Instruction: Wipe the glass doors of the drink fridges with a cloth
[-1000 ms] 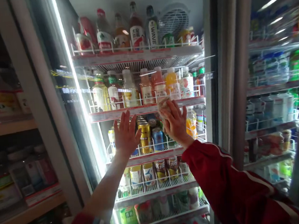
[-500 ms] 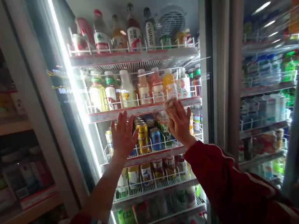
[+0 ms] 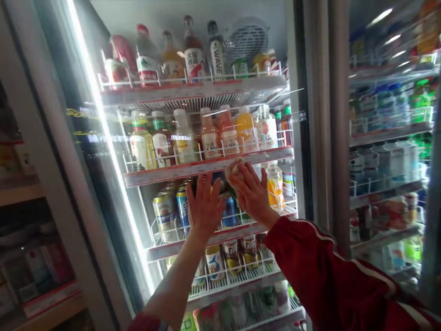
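My left hand (image 3: 204,206) lies flat against the glass door (image 3: 99,161) of a lit drinks fridge, fingers spread, in front of the can shelf (image 3: 162,250). Close beside it on the right, my right hand (image 3: 251,193) presses a pale crumpled cloth (image 3: 233,166) against the same glass, just under the red-edged bottle shelf (image 3: 166,173). The cloth shows only above my fingertips. Both sleeves are red; the left one is pushed up past the forearm.
Behind the glass, bottles (image 3: 184,137) and cans (image 3: 165,212) fill several wire shelves. A second fridge door (image 3: 392,133) stands to the right beyond a grey frame post (image 3: 331,123). Wooden store shelves (image 3: 8,196) with goods are on the left.
My left hand has slid right across the glass until it is next to my right hand. The right hand with the cloth has moved slightly left and down.
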The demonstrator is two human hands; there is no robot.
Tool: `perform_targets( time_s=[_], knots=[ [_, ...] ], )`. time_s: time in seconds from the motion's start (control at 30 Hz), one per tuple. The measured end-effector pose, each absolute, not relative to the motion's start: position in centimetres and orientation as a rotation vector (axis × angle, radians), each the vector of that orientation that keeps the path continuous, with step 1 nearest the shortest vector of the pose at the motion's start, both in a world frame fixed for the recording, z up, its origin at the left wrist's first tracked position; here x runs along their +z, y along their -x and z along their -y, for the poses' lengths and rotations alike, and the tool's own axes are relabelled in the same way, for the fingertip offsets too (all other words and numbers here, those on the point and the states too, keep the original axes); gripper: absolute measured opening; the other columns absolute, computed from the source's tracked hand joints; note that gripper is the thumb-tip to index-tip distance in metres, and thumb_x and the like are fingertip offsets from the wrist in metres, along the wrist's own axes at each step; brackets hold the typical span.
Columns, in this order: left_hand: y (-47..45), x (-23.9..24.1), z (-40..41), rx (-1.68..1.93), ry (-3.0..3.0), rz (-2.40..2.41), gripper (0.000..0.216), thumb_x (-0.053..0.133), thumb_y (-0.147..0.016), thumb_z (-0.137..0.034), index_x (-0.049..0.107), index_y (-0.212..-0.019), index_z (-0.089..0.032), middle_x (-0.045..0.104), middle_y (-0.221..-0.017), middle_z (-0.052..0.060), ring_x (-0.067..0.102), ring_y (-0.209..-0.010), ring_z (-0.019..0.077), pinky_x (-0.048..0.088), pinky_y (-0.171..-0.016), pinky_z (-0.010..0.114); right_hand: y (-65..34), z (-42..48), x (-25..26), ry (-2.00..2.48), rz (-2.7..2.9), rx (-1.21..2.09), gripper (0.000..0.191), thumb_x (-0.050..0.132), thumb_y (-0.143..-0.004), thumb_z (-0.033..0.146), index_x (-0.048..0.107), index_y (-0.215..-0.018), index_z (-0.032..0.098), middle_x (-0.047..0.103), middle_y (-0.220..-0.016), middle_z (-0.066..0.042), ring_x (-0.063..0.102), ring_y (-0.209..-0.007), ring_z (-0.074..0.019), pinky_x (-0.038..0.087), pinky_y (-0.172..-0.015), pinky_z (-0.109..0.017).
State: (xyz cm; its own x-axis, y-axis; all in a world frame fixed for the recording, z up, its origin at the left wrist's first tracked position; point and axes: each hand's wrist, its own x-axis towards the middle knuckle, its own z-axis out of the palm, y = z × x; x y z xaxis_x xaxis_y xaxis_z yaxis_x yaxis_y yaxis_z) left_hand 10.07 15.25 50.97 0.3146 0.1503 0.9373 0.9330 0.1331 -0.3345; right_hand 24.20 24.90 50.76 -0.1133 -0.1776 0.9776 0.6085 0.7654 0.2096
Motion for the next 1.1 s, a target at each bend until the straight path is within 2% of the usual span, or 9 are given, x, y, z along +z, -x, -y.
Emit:
perform_targets(
  time_s=[0.23,0.37,0.53,0.7,0.83,1.1],
  knots=[
    [-10.2,50.9,-15.3,-0.749,1.289,1.142,0.051,0.050,-0.089,-0.033,0.041,-0.137,-0.018,0.038,-0.145,0.013,0.015,-0.142,0.0207,0.001,-0.117,0.045,-30.3,-29.8,51.7,0.591,1.331,-0.571,0.047,0.039,-0.089,0.020,0.042,-0.136,0.024,0.032,-0.151,-0.010,0.031,-0.138,-0.0262,0.019,-0.110,-0.057],
    [-10.3,50.9,-15.4,-0.756,1.288,1.134,0.055,0.051,-0.088,-0.033,0.037,-0.140,-0.019,0.036,-0.147,0.012,0.016,-0.142,0.0208,0.001,-0.118,0.045,-30.5,-29.9,51.5,0.598,1.313,-0.572,0.046,0.039,-0.090,0.021,0.042,-0.135,0.025,0.033,-0.150,-0.010,0.034,-0.137,-0.0253,0.023,-0.109,-0.056],
    [-10.2,50.9,-15.4,-0.792,1.326,1.143,0.059,0.052,-0.087,-0.032,0.032,-0.142,-0.023,0.032,-0.148,0.010,0.020,-0.141,0.0220,0.003,-0.117,0.046,-29.3,-28.2,50.7,0.449,1.480,-0.641,0.045,0.041,-0.089,0.019,0.045,-0.133,0.029,0.034,-0.150,-0.005,0.032,-0.138,-0.0228,0.021,-0.112,-0.052],
    [-10.1,51.0,-15.3,-0.798,1.303,1.104,0.058,0.053,-0.087,-0.031,0.033,-0.142,-0.022,0.036,-0.147,0.011,0.020,-0.142,0.0206,0.003,-0.118,0.044,-32.3,-30.7,50.8,0.553,1.353,-0.570,0.045,0.040,-0.090,0.020,0.044,-0.135,0.024,0.035,-0.149,-0.010,0.035,-0.136,-0.0271,0.025,-0.109,-0.056],
    [-11.2,51.0,-15.6,-0.852,1.292,1.123,0.059,0.054,-0.086,-0.029,0.033,-0.141,-0.022,0.032,-0.149,0.011,0.020,-0.142,0.0220,0.004,-0.117,0.046,-33.7,-32.1,51.3,0.640,1.277,-0.503,0.048,0.038,-0.090,0.019,0.041,-0.137,0.021,0.033,-0.149,-0.013,0.035,-0.135,-0.0299,0.030,-0.105,-0.057],
    [-14.2,52.8,-17.7,-0.867,1.313,1.149,0.056,0.053,-0.086,-0.030,0.037,-0.139,-0.021,0.031,-0.150,0.011,0.019,-0.142,0.0236,0.000,-0.117,0.048,-31.3,-30.0,52.7,0.375,1.533,-0.661,0.048,0.042,-0.088,0.018,0.045,-0.134,0.029,0.033,-0.151,-0.003,0.031,-0.139,-0.0225,0.021,-0.113,-0.051]
  ],
)
